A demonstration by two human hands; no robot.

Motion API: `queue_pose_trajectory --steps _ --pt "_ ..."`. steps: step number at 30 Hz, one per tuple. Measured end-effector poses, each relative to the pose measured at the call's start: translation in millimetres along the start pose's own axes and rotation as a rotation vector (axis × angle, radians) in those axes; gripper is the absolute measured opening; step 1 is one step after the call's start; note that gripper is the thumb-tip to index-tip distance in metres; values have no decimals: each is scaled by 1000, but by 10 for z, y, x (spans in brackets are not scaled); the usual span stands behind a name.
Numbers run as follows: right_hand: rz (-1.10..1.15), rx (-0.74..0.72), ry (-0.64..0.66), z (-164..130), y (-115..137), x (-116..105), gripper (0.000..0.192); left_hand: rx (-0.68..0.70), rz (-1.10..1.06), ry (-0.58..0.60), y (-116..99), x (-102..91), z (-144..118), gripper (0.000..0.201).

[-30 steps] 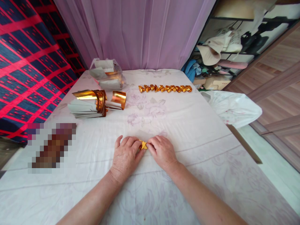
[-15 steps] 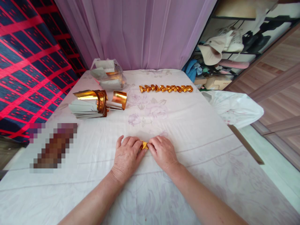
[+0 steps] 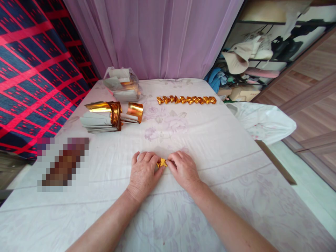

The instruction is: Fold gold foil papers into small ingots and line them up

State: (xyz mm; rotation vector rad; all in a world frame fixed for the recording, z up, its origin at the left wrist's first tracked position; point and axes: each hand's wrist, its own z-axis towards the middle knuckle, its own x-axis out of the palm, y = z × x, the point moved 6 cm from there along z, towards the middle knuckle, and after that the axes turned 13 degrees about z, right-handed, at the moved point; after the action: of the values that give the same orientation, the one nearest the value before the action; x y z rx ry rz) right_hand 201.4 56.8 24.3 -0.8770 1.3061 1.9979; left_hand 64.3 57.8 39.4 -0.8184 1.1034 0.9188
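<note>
Two hands meet at the middle of the surface [image 3: 215, 147], which is covered by a pale flowered cloth: our left hand [image 3: 144, 172] and our right hand [image 3: 183, 168] lie knuckles up with fingertips closed together on a small gold foil piece [image 3: 161, 162]. Only a crumpled, pointed bit of it shows in the gap between the hands, so we cannot tell its long axis or which way it points. At about eleven o'clock from the hands, near the far edge, a clear plastic bag [image 3: 122, 85] holds a pile of pale paper slips with some gold foil among them. Just nearer to us than the bag, at about ten o'clock, lies a loose stack of foil sheets [image 3: 105, 117], silver sides fanned leftward and gold sides curling up, with one curled gold sheet [image 3: 134, 112] touching its right end. At about one o'clock a row of folded gold pieces [image 3: 186, 100] lies end to end, its line running left to right. A white plastic bag [image 3: 265, 120] hangs off the surface's right edge at two o'clock; we cannot see its contents.
</note>
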Motion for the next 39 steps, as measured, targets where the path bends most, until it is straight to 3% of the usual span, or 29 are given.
queue_pose_trajectory --steps 18,22,28,34,39 --pt "223 1 9 -4 -129 -44 12 -13 -22 9 24 17 -1 10" --pt "198 -35 -7 -16 -106 -56 15 -8 -33 -11 17 -6 8 8" --pt "93 -200 -6 -70 102 -87 18 -13 -28 -40 9 -27 11 8" --pt "18 -178 91 -94 173 -20 14 -25 -78 -13 66 2 19 8" --pt "8 -187 60 -107 161 -7 14 55 -160 26 164 22 17 22"
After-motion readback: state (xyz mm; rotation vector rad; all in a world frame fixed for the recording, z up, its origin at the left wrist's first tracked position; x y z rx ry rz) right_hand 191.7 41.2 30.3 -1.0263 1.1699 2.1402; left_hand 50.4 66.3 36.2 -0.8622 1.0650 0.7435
